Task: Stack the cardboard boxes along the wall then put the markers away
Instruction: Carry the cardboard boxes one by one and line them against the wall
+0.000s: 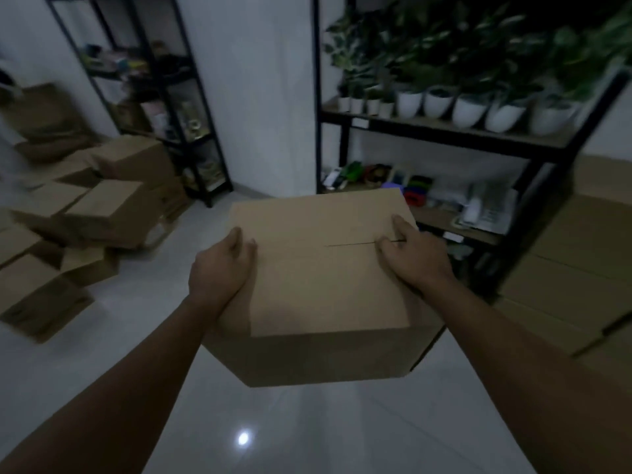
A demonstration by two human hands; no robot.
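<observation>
1. A plain brown box [325, 285], flaps closed with a slit seam on top, is held up above the floor.
2. Loose boxes [102, 213] lie jumbled at left.
3. Stacked boxes [578, 268] stand at right.

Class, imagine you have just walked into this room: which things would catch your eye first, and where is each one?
First, the cardboard box at the centre, held above the pale floor by the left hand and right hand, one gripping each side. Next, the untidy pile of boxes on the floor at the left. Then the row of white plant pots on the black shelf at the upper right.
</observation>
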